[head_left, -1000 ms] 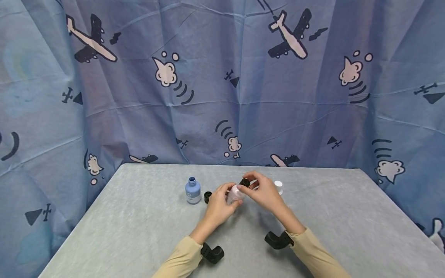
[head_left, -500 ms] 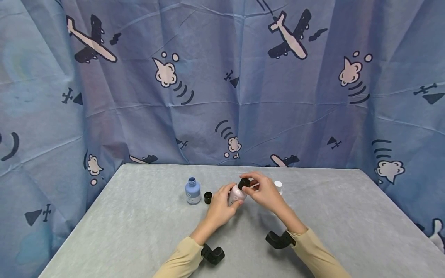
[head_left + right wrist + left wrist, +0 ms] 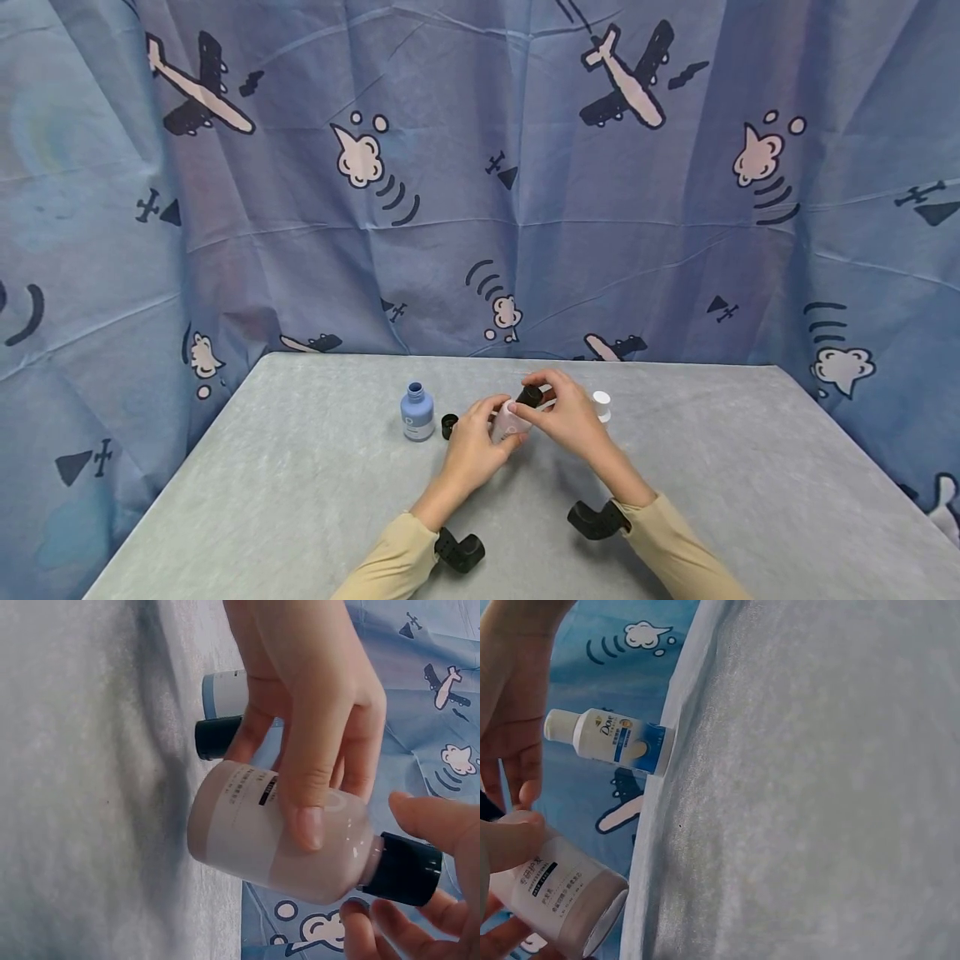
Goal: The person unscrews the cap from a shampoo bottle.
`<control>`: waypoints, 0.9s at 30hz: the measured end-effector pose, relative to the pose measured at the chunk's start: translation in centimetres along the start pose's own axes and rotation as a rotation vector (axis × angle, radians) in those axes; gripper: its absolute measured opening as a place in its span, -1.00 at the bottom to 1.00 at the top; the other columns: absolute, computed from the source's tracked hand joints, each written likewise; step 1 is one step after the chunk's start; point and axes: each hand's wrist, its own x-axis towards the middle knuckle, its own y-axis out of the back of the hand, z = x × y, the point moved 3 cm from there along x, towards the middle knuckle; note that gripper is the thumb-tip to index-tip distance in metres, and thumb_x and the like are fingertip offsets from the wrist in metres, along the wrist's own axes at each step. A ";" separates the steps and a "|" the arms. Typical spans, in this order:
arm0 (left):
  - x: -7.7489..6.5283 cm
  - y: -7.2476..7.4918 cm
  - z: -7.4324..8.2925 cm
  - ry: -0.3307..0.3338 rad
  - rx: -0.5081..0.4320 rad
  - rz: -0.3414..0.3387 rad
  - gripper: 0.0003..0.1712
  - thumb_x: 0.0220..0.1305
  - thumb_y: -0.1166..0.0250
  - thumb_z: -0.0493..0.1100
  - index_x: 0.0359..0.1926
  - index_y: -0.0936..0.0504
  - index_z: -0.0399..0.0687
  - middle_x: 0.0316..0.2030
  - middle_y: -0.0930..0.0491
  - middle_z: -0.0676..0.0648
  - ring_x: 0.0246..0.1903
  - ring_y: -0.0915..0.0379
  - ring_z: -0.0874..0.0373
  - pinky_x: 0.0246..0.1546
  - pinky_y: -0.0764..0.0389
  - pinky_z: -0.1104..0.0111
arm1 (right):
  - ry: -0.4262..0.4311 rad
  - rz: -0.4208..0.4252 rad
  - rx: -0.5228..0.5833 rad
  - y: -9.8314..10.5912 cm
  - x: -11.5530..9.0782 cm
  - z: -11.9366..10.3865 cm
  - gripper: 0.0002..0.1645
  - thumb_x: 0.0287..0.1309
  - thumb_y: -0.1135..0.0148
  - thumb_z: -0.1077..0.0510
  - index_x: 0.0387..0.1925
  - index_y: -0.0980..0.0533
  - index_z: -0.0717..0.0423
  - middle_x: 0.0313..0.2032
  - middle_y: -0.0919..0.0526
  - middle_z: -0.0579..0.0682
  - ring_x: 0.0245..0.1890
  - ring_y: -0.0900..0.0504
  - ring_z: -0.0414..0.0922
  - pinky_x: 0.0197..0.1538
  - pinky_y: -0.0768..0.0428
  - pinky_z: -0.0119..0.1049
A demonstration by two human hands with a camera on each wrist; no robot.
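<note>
My left hand (image 3: pixel 474 450) grips a pale pink bottle (image 3: pixel 510 423) round its body, tilted with the neck up and to the right. At its neck sits a black screw cap (image 3: pixel 405 868), with the fingers and thumb of my right hand (image 3: pixel 568 417) around it. In the right wrist view the left thumb lies across the bottle's label and the cap stands on the neck. To the left, a blue bottle (image 3: pixel 417 412) stands upright with its neck uncovered. Beside it a loose black cap (image 3: pixel 449 426) lies on the table, partly hidden by my left hand.
Behind my right hand stands a white bottle with a white cap (image 3: pixel 601 400); the left wrist view shows its Dove label (image 3: pixel 622 740). A grey cloth covers the table (image 3: pixel 300 500). A blue patterned curtain (image 3: pixel 450 167) hangs behind the table's far edge.
My right fingers have shifted round the black cap, the thumb moving right and then back left. The pink bottle has tipped slightly up and back again. The other bottles have stayed put.
</note>
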 end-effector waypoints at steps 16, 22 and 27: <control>-0.3 0.3 0.0 -0.033 0.017 -0.013 -0.37 0.02 -0.46 -0.10 0.14 -0.54 -0.16 -0.04 -0.63 -0.15 -0.09 -0.58 0.03 -0.11 -0.57 0.18 | 0.119 -0.057 0.016 0.3 0.0 -0.1 -0.60 -0.07 -0.44 0.32 -0.11 -0.59 0.22 -0.13 -0.62 0.16 -0.21 -0.64 0.00 -0.19 -0.67 -0.21; -0.4 0.3 -0.4 -0.037 -0.002 -0.041 -0.36 0.07 -0.42 -0.10 0.19 -0.51 -0.18 0.04 -0.60 -0.18 0.01 -0.56 -0.01 -0.04 -0.56 0.13 | 0.156 -0.087 0.028 0.5 0.0 -0.4 -0.58 -0.08 -0.42 0.39 -0.09 -0.59 0.21 -0.10 -0.61 0.16 -0.16 -0.64 0.04 -0.13 -0.67 -0.22; -0.5 0.4 -0.7 -0.029 -0.016 -0.048 -0.36 0.09 -0.42 -0.08 0.19 -0.51 -0.20 0.06 -0.59 -0.20 -0.01 -0.57 -0.02 -0.07 -0.56 0.13 | 0.162 -0.088 0.064 0.7 0.0 -0.6 -0.58 -0.07 -0.37 0.47 -0.09 -0.58 0.21 -0.07 -0.59 0.17 -0.11 -0.65 0.07 -0.09 -0.66 -0.25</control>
